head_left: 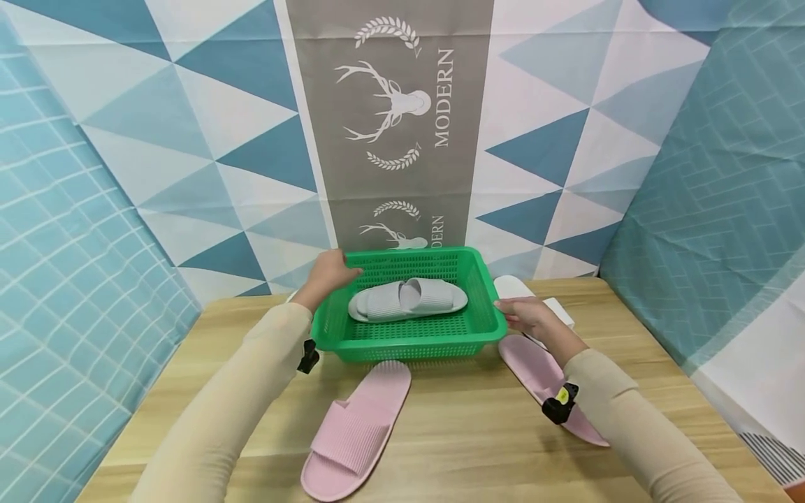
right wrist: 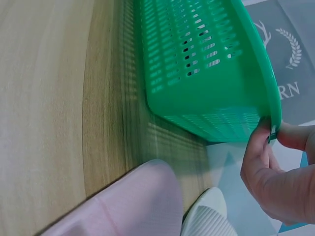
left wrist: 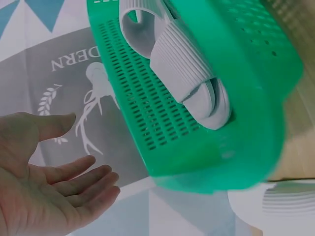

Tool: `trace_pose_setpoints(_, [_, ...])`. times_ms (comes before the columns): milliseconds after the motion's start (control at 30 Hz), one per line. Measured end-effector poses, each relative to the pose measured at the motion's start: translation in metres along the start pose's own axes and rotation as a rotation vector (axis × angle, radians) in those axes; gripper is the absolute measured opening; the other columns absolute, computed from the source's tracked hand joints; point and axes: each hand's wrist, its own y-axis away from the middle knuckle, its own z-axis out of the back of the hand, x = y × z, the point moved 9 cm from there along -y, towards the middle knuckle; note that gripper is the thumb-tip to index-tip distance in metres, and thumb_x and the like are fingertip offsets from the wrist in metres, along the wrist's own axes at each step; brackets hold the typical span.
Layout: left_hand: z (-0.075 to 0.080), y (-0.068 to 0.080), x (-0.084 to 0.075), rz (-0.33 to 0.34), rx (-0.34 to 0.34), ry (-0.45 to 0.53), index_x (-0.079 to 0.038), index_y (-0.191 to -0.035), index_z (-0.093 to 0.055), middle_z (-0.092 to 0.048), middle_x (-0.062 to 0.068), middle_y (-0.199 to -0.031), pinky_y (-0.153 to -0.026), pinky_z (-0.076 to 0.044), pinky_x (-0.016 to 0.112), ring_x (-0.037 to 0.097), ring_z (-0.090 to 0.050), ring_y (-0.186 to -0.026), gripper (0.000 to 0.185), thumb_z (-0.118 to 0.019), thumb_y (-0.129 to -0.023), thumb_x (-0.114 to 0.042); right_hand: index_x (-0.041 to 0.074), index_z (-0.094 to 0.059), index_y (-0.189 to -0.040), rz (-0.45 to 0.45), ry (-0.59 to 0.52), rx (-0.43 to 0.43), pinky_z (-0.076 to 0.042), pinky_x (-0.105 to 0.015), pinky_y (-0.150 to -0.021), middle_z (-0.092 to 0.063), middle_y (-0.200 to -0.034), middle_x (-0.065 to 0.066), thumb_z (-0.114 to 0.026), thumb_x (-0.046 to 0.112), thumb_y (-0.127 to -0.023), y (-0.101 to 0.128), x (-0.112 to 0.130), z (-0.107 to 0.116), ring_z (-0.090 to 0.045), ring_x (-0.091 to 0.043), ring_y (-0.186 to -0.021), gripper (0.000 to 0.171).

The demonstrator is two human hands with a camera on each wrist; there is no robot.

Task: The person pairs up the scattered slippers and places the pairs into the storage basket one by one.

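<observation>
Fingers (right wrist: pixel 256 147) pinching basket (right wrist: pixel 206 73) rim, plain only from right wrist

One green basket (head_left: pixel 409 342) is sitting on one wooden table (head_left: pixel 478 426). Two grey slippers (head_left: pixel 407 299) are lying inside the basket, overlapping each other. Two pink slippers are lying on the table in front, one (head_left: pixel 355 429) to the left and one (head_left: pixel 547 384) partly under a sleeve. At least one white slipper (head_left: pixel 512 285) is showing behind the basket on the right. Two hands are reaching in, the left hand (head_left: pixel 327 276) and the right hand (head_left: pixel 531 318).
</observation>
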Motion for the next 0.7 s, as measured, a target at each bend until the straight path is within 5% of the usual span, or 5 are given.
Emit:
trace_pose_setpoints(67, [0.001, 0.007, 0.004, -0.001, -0.002, -0.003, 0.007, -0.128, -0.051, -0.055, 0.026, -0.130, -0.091, -0.052, 0.046, 0.039, -0.057, -0.113, 0.053, -0.058, -0.094, -0.032, -0.013, -0.033, -0.142, 0.001, 0.005, 0.016, -0.052, -0.014, -0.074, -0.060, -0.083, 0.013, -0.052, 0.017, -0.098, -0.001, -0.002, 0.000, -0.060, 0.002, -0.075, 0.056])
trace_pose_setpoints(133, [0.001, 0.014, 0.009, -0.007, -0.003, -0.003, 0.008, -0.134, -0.047, -0.051, 0.026, -0.137, -0.098, -0.049, 0.050, 0.040, -0.052, -0.123, 0.057, -0.058, -0.094, -0.032, -0.012, -0.033, -0.143, 0.000, 0.007, 0.027, -0.052, -0.014, -0.075, -0.060, -0.084, 0.014, -0.052, 0.018, -0.098, -0.001, -0.004, 0.001, -0.060, 0.003, -0.075, 0.057])
trace_pose_setpoints(467, [-0.006, 0.053, 0.032, -0.025, -0.048, 0.012, 0.005, -0.135, -0.047, -0.054, 0.027, -0.133, -0.093, -0.050, 0.052, 0.042, -0.055, -0.119, 0.057, -0.059, -0.094, -0.032, -0.014, -0.023, -0.145, 0.017, -0.023, 0.076, -0.052, -0.014, -0.076, -0.061, -0.087, 0.014, -0.048, 0.024, -0.100, 0.005, -0.007, 0.000, -0.060, 0.006, -0.079, 0.064])
trace_pose_setpoints(700, [-0.004, 0.080, 0.042, -0.094, -0.122, 0.075, 0.007, -0.135, -0.044, -0.045, 0.029, -0.140, -0.104, -0.042, 0.055, 0.044, -0.044, -0.129, 0.056, -0.060, -0.093, -0.027, -0.016, -0.020, -0.145, 0.042, 0.000, 0.050, -0.055, -0.019, -0.085, -0.061, -0.097, 0.006, -0.048, 0.025, -0.100, 0.022, -0.011, 0.016, -0.063, 0.003, -0.085, 0.067])
